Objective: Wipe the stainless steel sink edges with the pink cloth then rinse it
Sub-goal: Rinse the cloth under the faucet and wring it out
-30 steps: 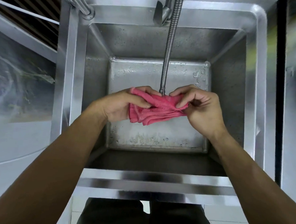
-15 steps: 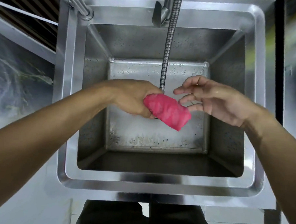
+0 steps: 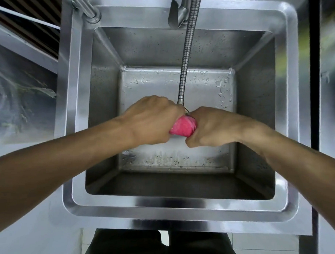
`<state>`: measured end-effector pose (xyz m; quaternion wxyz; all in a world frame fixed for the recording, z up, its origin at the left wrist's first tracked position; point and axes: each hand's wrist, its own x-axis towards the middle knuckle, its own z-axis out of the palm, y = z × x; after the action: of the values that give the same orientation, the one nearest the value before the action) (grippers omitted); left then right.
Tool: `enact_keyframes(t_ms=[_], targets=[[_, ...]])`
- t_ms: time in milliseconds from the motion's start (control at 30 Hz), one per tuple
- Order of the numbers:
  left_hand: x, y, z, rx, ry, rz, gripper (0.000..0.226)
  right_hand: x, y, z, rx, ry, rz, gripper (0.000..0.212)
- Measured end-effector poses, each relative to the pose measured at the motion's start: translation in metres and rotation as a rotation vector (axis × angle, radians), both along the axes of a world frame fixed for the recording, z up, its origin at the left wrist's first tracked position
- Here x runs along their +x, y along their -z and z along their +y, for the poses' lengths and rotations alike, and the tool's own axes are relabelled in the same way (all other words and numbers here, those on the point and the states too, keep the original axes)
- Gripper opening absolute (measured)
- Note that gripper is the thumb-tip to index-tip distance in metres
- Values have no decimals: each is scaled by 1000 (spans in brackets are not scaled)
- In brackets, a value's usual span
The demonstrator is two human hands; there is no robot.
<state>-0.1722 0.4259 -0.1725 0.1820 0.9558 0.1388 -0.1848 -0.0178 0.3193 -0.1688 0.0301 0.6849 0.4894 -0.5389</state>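
Cloth, pink, tightly bunched

One sink; over it two hands, one pink cloth, one hose.

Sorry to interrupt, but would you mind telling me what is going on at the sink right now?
A person is standing at a stainless steel sink, holding a bunched-up pink cloth over the basin. The left hand and the right hand each grip one end of it, fists close together, which looks like wringing. The cloth sits just below the tip of the flexible faucet hose. Droplets dot the basin floor; whether water is running is hard to tell.
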Motion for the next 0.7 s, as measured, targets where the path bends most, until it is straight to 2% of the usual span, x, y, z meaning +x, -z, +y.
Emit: enact_keyframes(t_ms=[100, 200, 333, 400, 500, 567, 600, 667, 700], targets=[[10, -2, -8, -136, -208, 105, 14, -12, -10, -3, 160, -99, -234, 9], [17, -4, -9, -378, -363, 266, 18, -11, -7, -10, 385, -206, -399, 19], [10, 1, -14, -832, -565, 411, 32, -18, 11, -24, 603, -238, -468, 26], [4, 8, -15, -940, -601, 419, 34, -22, 23, -31, 735, -227, -498, 26], [0, 15, -16, -961, -522, 441, 26, -28, 41, -37, 861, -159, -576, 31], [-2, 13, -13, -986, -431, 515, 17, -34, 46, -41, 898, -141, -561, 35], [-1, 11, -10, -974, -385, 563, 20, -38, 44, -45, 875, -128, -539, 37], [0, 9, -3, -845, -325, 598, 24, -40, 28, -47, 662, -69, -403, 45], [1, 6, 0, -710, -261, 564, 23, -36, 18, -45, 493, -17, -268, 50]])
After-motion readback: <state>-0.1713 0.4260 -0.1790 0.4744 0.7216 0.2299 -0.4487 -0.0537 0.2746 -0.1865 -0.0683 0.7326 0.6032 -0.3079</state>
